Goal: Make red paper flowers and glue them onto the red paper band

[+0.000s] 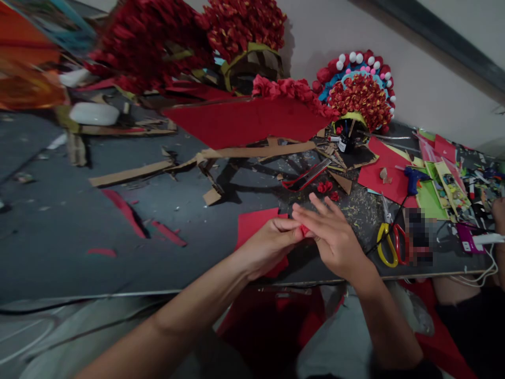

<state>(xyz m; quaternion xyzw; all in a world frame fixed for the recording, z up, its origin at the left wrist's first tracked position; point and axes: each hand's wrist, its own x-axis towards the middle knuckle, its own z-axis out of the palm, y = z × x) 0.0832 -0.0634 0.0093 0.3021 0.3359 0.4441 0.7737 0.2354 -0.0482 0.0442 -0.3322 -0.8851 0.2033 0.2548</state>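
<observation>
Between my hands, near the table's front edge, is a small red piece [304, 230], mostly covered by fingers. My left hand [272, 243] pinches it between thumb and fingertips. My right hand [330, 234] rests against its other side, with several fingers stretched out and spread above it. Red paper sheets [252, 223] lie on the table beneath and behind my left hand. Just beyond my right hand are small red paper flowers [324, 187].
Yellow-and-red-handled scissors [389, 245] and a blue glue gun [414, 179] lie right on the grey table [189, 273]. Cardboard strips [252, 152] cross the middle. Red-flowered headpieces [361, 97] stand behind. Another person's arm [499, 216] shows at far right.
</observation>
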